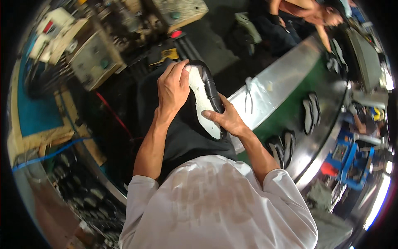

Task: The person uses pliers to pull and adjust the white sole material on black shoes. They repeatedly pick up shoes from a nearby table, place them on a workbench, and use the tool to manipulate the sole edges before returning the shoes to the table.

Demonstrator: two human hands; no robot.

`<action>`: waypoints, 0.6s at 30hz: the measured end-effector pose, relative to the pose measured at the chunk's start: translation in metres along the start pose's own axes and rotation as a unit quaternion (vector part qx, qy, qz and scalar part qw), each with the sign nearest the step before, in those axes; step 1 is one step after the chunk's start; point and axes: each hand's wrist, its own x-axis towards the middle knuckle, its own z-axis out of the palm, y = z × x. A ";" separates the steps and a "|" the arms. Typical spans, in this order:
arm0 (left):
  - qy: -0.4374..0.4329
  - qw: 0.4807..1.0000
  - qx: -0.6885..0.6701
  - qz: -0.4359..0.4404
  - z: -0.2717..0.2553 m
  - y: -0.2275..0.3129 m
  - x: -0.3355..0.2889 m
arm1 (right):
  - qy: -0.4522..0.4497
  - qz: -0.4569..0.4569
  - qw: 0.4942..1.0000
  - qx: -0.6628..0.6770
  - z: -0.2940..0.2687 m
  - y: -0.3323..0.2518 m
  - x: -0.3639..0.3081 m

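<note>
A black shoe upper (201, 99) with a white bottom lies sole side up between my two hands, over my dark-clad lap. My left hand (172, 88) is closed around its far end, its fingertips at the black edge. The nearer right side is in my right hand (228, 119), the thumb pressed flat on the white bottom and the fingers behind the black edge, mostly hidden. To the right, a pair of similar shoe pieces (309, 114) rests on a green belt (286, 89), and a second pair (283, 148) lies closer to my right forearm.
A shiny metal ledge (286, 68) with clear plastic on it runs along the belt. At the far right, a person (304, 8) reaches toward shoes. Machinery (97, 54) stands at the left, above a rack of dark shoes (85, 195). Blue crates (352, 159) are beyond the belt.
</note>
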 end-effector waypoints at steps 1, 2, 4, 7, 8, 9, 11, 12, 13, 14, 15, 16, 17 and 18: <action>0.008 1.000 0.006 -0.003 -0.016 -0.007 -0.004 | -0.032 -0.002 0.999 -0.006 0.008 -0.004 0.010; 0.016 1.000 0.012 -0.009 -0.032 -0.012 -0.012 | -0.065 -0.001 0.998 -0.013 0.016 -0.009 0.016; 0.008 1.000 0.025 -0.006 -0.062 -0.008 -0.020 | -0.102 -0.005 0.995 -0.019 0.025 -0.016 0.020; -0.065 0.997 0.028 0.010 -0.093 0.015 -0.014 | -0.132 -0.048 0.987 -0.078 0.029 -0.001 0.033; -0.127 0.991 0.015 -0.024 -0.104 0.008 -0.019 | -0.140 -0.039 0.983 -0.115 0.031 -0.009 0.032; -0.118 0.992 0.040 -0.006 -0.111 0.005 -0.023 | -0.152 -0.037 0.981 -0.118 0.032 -0.017 0.033; -0.103 0.990 0.087 0.035 -0.119 0.002 -0.027 | -0.168 -0.033 0.977 -0.125 0.034 -0.031 0.033; -0.065 0.995 0.074 0.035 -0.124 0.007 -0.028 | -0.155 -0.069 0.975 -0.142 0.035 -0.038 0.033; -0.026 0.997 0.061 0.034 -0.132 0.016 -0.032 | -0.142 -0.105 0.971 -0.159 0.036 -0.045 0.033; 0.011 0.998 0.045 0.037 -0.139 0.026 -0.032 | -0.124 -0.141 0.967 -0.175 0.036 -0.049 0.034; 0.012 0.995 0.069 0.073 -0.143 0.034 -0.035 | -0.105 -0.171 0.962 -0.183 0.038 -0.049 0.036; 0.013 0.990 0.093 0.108 -0.144 0.042 -0.037 | -0.084 -0.201 0.957 -0.190 0.040 -0.050 0.041; 0.015 0.982 0.121 0.141 -0.146 0.052 -0.043 | -0.070 -0.233 0.950 -0.197 0.043 -0.053 0.045; -0.013 0.979 0.119 0.164 -0.144 0.058 -0.048 | -0.076 -0.212 0.952 -0.209 0.047 -0.056 0.049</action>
